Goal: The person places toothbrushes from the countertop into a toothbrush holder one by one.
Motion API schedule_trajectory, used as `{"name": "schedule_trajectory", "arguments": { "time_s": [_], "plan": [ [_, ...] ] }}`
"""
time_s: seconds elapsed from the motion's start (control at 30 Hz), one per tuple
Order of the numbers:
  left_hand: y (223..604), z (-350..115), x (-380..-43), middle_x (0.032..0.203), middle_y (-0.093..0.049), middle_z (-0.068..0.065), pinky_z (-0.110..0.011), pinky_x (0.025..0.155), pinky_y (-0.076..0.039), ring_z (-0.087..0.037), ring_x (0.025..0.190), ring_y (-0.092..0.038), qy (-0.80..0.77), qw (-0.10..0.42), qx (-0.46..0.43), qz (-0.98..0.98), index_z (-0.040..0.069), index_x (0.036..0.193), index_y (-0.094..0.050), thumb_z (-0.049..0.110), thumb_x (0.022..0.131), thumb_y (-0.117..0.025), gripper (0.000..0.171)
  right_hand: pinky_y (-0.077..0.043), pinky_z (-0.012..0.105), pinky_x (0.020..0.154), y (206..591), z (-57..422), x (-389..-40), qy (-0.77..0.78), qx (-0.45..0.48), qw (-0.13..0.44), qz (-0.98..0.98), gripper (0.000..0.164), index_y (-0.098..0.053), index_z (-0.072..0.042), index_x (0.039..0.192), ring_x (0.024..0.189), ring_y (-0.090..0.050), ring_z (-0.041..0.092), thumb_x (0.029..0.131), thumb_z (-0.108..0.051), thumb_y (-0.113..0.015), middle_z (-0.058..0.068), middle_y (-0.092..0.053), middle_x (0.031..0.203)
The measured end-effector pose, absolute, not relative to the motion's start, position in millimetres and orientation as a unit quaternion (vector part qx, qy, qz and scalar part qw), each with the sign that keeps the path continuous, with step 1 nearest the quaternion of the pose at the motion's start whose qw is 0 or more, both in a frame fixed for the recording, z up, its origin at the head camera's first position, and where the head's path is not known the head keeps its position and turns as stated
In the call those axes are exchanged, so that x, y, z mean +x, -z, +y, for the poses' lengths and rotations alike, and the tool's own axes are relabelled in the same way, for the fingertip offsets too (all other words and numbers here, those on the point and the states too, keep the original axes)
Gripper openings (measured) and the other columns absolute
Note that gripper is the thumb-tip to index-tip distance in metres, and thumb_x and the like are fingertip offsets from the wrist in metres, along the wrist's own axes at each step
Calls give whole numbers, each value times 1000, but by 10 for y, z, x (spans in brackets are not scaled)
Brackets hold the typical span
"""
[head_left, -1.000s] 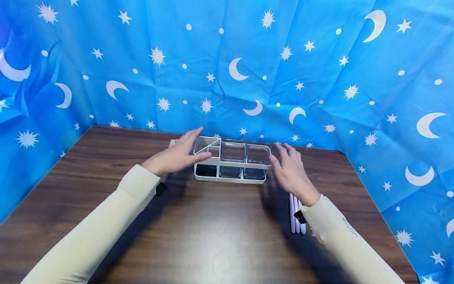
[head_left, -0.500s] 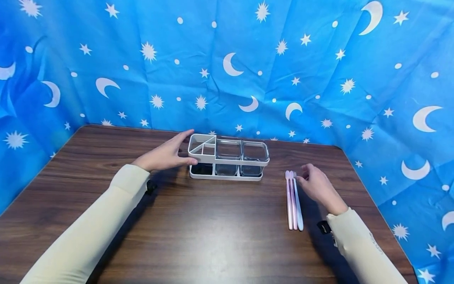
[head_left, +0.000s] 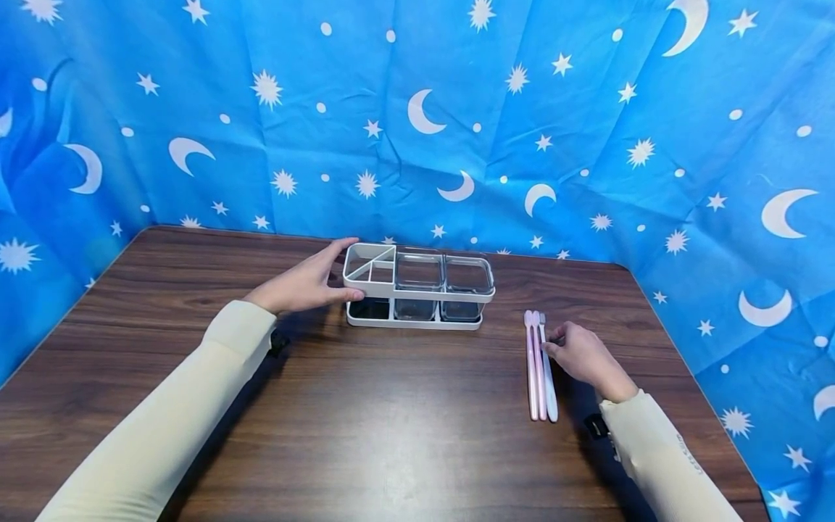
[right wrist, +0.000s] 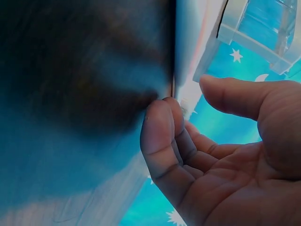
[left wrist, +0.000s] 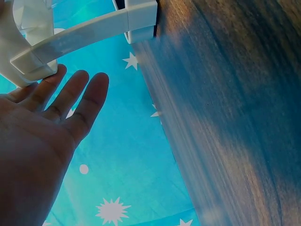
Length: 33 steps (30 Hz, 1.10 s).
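Note:
A white two-tier toothbrush holder [head_left: 443, 297] stands near the back of the table. Two clear cups, a left cup [head_left: 417, 284] and a right cup [head_left: 468, 290], sit in it beside a divided section on the left. My left hand [head_left: 301, 287] is at its left end, thumb at the front, fingers extended behind. In the left wrist view straight fingertips [left wrist: 96, 87] reach toward the white frame. Three toothbrushes lie side by side on the right: two pinkish, one light blue [head_left: 551, 395]. My right hand [head_left: 583, 357] is at the light blue one, thumb and bent fingers apart around its neck.
The brown wooden table [head_left: 365, 435] has its back edge against a blue curtain [head_left: 313, 145] with white moons and stars. The curtain also runs along both sides.
My right hand has left the holder's right end and come down to the light blue toothbrush. My left hand stays at the holder's left end. The head view has shifted slightly.

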State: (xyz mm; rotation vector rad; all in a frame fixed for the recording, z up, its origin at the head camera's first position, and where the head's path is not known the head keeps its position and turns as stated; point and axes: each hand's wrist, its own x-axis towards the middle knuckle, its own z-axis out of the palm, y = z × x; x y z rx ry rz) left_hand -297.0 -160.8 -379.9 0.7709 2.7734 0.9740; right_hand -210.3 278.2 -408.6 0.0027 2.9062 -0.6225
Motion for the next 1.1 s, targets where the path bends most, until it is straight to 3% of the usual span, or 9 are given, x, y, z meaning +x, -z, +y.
{"name": "schedule_trajectory", "arguments": {
  "time_s": [0.2, 0.6, 0.83, 1.1],
  "plan": [
    [3794, -1610, -2961, 125, -35, -3, -44, 85, -35, -19, 105, -41, -327, 56, 254, 909, 22, 136, -14, 60, 64, -61, 95, -40, 33, 59, 4121, 2754, -2113, 208, -6, 88, 974, 31, -54, 5, 99, 67, -48, 19, 82, -21, -57, 10, -55, 84],
    [3825, -1625, -2997, 127, -32, -1, -44, 85, -34, -19, 106, -40, -323, 57, 257, 909, 31, 134, -12, 59, 65, -61, 89, -38, 31, 57, 4141, 2735, -2134, 196, -9, 87, 977, 25, -55, 5, 96, 63, -47, 18, 83, -17, -56, 8, -53, 78],
    [3804, -1630, -2984, 133, -25, -3, -46, 87, -32, -24, 112, -36, -314, 54, 258, 912, 31, 135, -10, 60, 65, -60, 90, -38, 30, 53, 4121, 2712, -2144, 184, 3, 95, 978, 25, -53, 6, 96, 62, -47, 18, 82, -15, -56, 9, -51, 76],
    [3785, -1618, -2965, 130, -29, -3, -45, 85, -34, -21, 107, -39, -317, 61, 260, 910, 30, 135, -11, 60, 66, -59, 89, -39, 29, 51, 4103, 2762, -2174, 203, 36, 88, 975, 18, -56, 2, 88, 61, -49, 18, 80, -14, -57, 8, -52, 74]
  ]
}}
